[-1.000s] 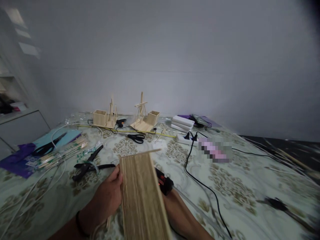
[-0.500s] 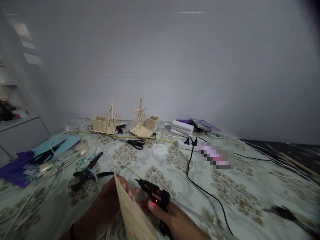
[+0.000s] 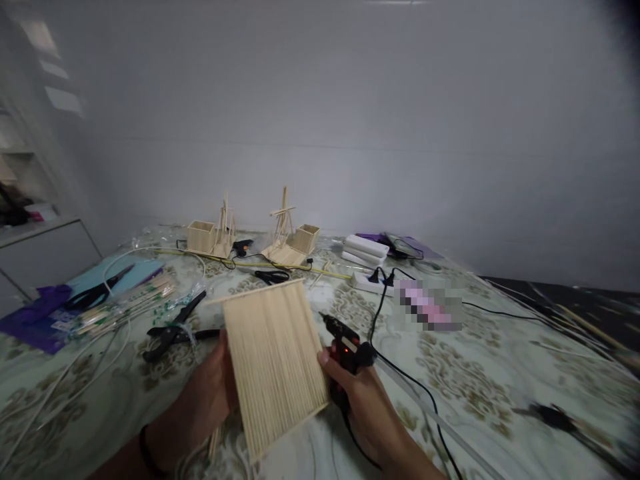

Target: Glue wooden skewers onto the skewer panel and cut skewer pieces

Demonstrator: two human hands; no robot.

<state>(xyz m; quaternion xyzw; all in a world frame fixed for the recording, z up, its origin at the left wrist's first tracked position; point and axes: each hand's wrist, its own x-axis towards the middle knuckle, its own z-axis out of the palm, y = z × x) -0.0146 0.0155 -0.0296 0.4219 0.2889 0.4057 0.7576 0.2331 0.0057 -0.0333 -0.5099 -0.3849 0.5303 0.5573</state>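
Holding a flat panel (image 3: 275, 367) of thin pale sticks by its left edge, the left hand (image 3: 217, 377) has its grip clamped there, most of its fingers hidden behind. The panel is tilted up in front of the person, above the patterned surface (image 3: 480, 427), with a cross stick (image 3: 255, 291) along its top edge jutting out past the left corner. The right hand (image 3: 357, 393) has its grip closed around a black glue gun (image 3: 345, 343) (its small red light is lit), with the thumb close against the panel's right edge; whether it presses there, I cannot tell.

The panel should be light and fairly stiff along the sticks, weaker across them, where joints could split. It looks dry rather than slippery. Opposite side edges seem the best hold; the jutting end would be a poor lever, and any fresh glue is best avoided.
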